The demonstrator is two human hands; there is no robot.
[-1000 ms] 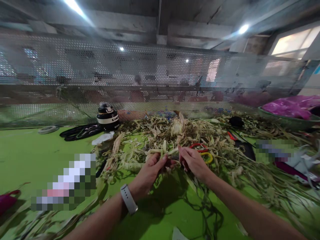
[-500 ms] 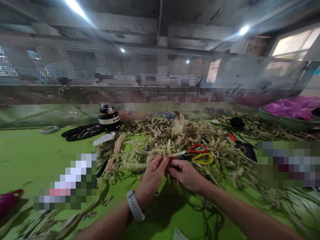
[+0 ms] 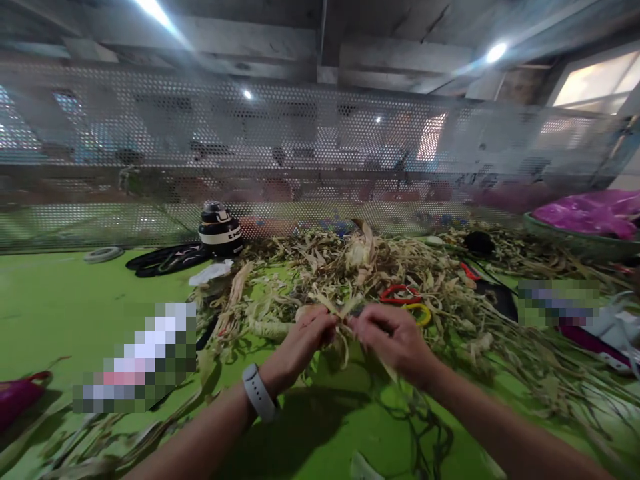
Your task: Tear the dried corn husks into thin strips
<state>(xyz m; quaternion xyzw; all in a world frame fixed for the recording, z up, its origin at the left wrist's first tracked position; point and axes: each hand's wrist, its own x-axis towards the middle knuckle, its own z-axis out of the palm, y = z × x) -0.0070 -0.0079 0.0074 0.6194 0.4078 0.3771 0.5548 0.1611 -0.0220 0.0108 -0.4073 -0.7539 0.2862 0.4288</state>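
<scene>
the left hand (image 3: 305, 340) and right hand (image 3: 395, 337) are close together, both pinched on a dry husk strip (image 3: 344, 309) just above the green table (image 3: 75, 300) — a hard pull may tear it.

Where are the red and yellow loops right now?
In the head view, right of centre: the loops lie in the husk pile, just beyond the right hand, whose fingers pinch a husk strip.
</scene>
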